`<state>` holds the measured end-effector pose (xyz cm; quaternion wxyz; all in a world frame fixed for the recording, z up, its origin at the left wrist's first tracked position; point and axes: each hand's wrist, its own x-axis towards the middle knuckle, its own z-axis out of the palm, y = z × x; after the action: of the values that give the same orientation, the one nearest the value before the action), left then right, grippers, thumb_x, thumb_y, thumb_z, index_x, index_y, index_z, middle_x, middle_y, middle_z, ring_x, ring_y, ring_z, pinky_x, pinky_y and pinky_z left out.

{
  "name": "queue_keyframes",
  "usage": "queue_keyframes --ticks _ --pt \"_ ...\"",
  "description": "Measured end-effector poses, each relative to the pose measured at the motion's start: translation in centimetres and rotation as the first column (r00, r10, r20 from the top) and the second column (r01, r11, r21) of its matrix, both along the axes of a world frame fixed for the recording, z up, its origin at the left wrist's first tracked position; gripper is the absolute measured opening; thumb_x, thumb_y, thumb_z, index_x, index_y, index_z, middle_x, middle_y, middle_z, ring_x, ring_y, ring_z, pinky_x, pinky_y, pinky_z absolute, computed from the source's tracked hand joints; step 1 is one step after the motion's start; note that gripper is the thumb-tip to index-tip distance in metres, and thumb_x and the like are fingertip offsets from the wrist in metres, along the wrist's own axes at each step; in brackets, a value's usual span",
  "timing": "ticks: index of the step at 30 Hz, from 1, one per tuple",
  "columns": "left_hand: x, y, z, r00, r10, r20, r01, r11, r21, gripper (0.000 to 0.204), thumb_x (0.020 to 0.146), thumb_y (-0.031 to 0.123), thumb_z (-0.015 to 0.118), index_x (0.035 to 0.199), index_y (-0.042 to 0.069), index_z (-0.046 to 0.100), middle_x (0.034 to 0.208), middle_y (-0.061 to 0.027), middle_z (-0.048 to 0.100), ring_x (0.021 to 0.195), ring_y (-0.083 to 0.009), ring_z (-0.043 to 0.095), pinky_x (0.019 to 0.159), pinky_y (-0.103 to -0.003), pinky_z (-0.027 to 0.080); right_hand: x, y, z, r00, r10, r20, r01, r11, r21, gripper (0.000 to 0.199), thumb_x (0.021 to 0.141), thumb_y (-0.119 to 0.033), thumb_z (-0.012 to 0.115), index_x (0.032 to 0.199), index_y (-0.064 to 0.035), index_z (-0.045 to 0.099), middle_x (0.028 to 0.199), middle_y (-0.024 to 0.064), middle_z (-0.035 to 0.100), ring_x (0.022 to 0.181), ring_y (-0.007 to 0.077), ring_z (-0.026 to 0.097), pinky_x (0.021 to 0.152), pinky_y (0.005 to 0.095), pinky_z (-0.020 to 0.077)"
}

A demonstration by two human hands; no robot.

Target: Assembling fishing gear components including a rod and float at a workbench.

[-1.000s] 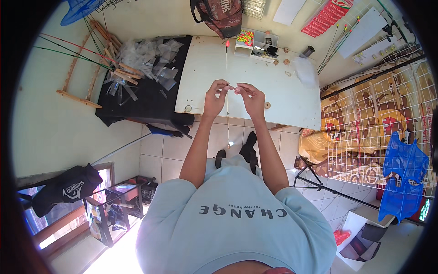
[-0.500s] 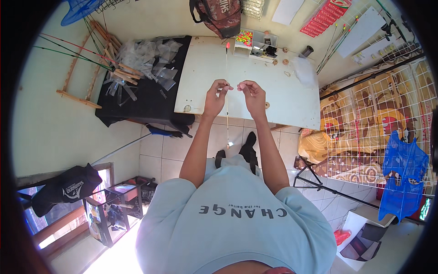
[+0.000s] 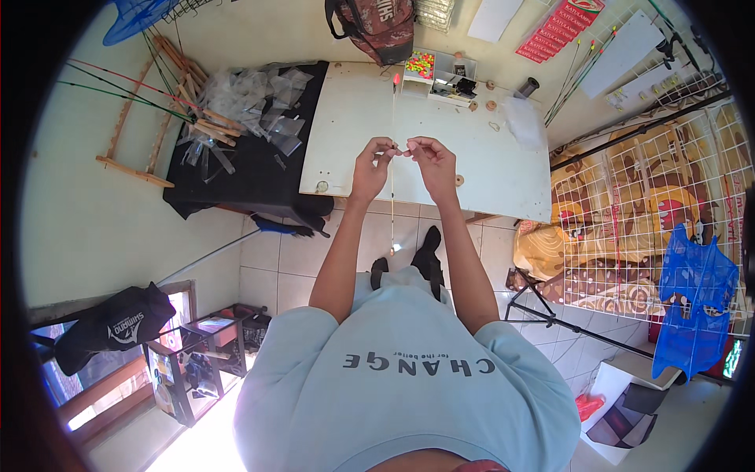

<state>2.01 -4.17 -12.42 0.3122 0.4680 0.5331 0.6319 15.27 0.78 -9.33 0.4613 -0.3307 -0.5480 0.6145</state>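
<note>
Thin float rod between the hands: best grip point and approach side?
Pinch the thin rod mid-stem, near where the left hand and right hand meet, fingers closing from its two sides. It runs long and slender over the white table; the red tip looks fragile.

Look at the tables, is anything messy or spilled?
Yes, a bit. The clear plastic bags lie in a loose, crumpled heap on the black table, some fanned out toward its edge. A few small round bits sit scattered on the white table. Nothing looks broken. The left hand and right hand pinch a thin line.
</note>
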Motion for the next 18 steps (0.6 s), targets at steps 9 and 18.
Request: queue_keyframes --ticks 9,18 --pt "-0.2 0.0 -0.3 0.999 0.045 0.001 -0.045 0.999 -0.011 0.014 0.087 0.0 0.058 0.099 0.005 0.054 0.088 -0.005 0.065 0.087 -0.0148 0.063 0.074 -0.028 0.045 -0.6 0.4 -1.0 0.994 -0.036 0.104 0.024 0.993 0.112 0.013 0.085 -0.006 0.064 0.094 0.0027 0.065 0.085 0.0074 0.068 0.077 0.0123 0.066 0.072 0.0248 0.0497" --pt "-0.3 0.0 -0.5 0.999 0.03 0.011 -0.03 0.999 0.019 0.016 0.086 -0.001 0.059 0.1 0.005 0.053 0.089 -0.0048 0.065 0.086 -0.0143 0.063 0.074 -0.028 0.043 -0.5 0.6 -0.8 0.984 0.02 0.176 -0.041 0.992 0.116 0.014 0.085 -0.008 0.064 0.095 0.0025 0.066 0.084 0.0078 0.067 0.077 0.0125 0.066 0.07 0.0244 0.0502"
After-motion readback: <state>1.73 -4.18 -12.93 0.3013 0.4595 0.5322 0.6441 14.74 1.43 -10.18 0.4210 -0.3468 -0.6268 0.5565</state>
